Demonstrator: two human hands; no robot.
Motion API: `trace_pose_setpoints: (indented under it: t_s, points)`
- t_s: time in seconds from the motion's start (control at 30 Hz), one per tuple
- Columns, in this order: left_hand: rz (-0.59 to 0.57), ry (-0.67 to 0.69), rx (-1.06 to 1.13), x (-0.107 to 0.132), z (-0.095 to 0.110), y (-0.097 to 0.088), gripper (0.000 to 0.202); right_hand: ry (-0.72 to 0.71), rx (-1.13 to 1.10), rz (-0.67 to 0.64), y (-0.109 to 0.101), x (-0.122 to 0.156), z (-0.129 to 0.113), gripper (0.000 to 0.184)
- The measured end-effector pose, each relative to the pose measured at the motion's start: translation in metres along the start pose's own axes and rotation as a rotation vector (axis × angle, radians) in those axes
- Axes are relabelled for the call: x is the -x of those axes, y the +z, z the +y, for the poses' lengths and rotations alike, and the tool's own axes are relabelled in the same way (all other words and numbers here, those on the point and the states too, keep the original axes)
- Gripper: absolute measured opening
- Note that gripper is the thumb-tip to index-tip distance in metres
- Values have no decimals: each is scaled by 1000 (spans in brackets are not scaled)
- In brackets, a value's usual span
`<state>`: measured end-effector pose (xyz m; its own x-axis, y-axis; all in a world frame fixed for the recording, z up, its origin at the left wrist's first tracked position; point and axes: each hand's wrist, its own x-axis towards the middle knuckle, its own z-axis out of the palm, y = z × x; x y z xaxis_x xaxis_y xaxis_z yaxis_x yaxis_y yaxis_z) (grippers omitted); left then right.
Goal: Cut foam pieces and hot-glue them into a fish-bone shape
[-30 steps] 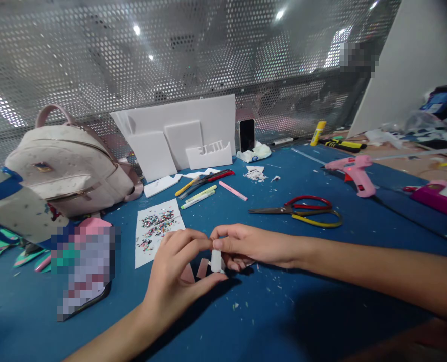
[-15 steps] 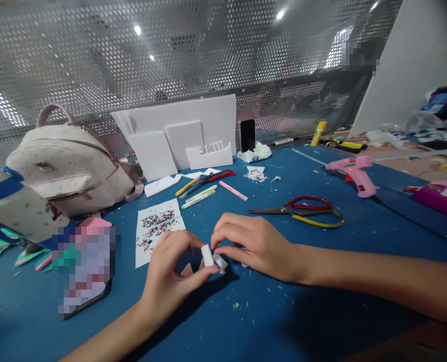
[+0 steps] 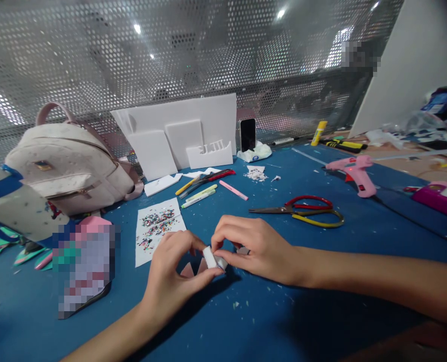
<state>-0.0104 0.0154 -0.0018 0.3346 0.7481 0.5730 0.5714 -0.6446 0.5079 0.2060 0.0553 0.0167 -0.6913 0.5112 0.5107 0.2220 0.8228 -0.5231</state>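
Two hands: the left hand [image 3: 166,266] pinches a small white block [image 3: 209,257] between thumb and fingers; the right hand [image 3: 259,251] has thumb and forefinger drawn together at the block's right side, though whether they grip it cannot be told.
White block: lower centre of the frame, leaning, smooth-faced and straight-edged, probably foam; a second pale piece [image 3: 221,262] shows just right of it, partly hidden.
Just changed: a second ago the block stood nearly upright between both hands; half a second ago the right fingertips looked slightly apart from it, and now they meet it again.
Meaning for the work: the left hand seems to steady the block, leaving the right to handle its edge.
Pink scraps: flat, angular pieces [image 3: 187,270] behind the left thumb.
Glitter sheet: thin white paper [image 3: 140,254] left of centre, strewn with multicoloured flecks.
White boards: smooth, matte rectangles [image 3: 153,153] leaning at upper centre.
Scissors: dark metal blades, looped red and yellow handles [image 3: 317,224], right of centre.
Table: blue surface [image 3: 223,332], speckled with pale crumbs.
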Motion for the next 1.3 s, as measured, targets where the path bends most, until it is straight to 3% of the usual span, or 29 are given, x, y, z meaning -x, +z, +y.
trace_pose_setpoints:
  t_s: [0.3,0.4,0.5,0.67,0.83,1.07,1.3]
  points:
    - [8,-32,-25,0,-5,0,28,-34,83,-1,-1,0,-2,9]
    - [32,-54,-46,-2,-8,-1,28,-9,160,11,-10,-6,5,11]
    - [35,-63,-57,-3,-10,-1,25,102,314,74,-37,-17,32,14]
    - [8,-35,-54,-1,-9,1,26,432,633,154,-95,-16,106,22]
    - [-40,-27,-54,1,-13,4,20,596,804,122,-117,1,143,32]
    - [-69,-38,-84,2,-18,4,16,547,726,-17,-103,-4,128,32]
    - [-140,-58,-91,1,-18,8,15,260,242,-495,-61,-12,62,15]
